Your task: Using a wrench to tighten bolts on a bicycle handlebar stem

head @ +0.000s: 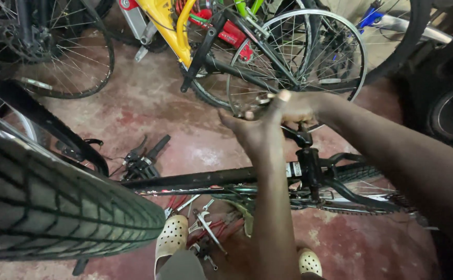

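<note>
Head view: left hand (pixel 252 132) and right hand (pixel 294 106) clamped together on crank pedal (pixel 299 136) above upturned black bike frame (pixel 200 179), steadying it.

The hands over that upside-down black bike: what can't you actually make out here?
Head view:
- What the left hand and right hand pinch: small, hidden by the fingers.
- The pedal crank top: covered by the hands.
- The big tyre: cut off by the left edge.
- Tools by the cream clogs: blocked by the left forearm.
</note>
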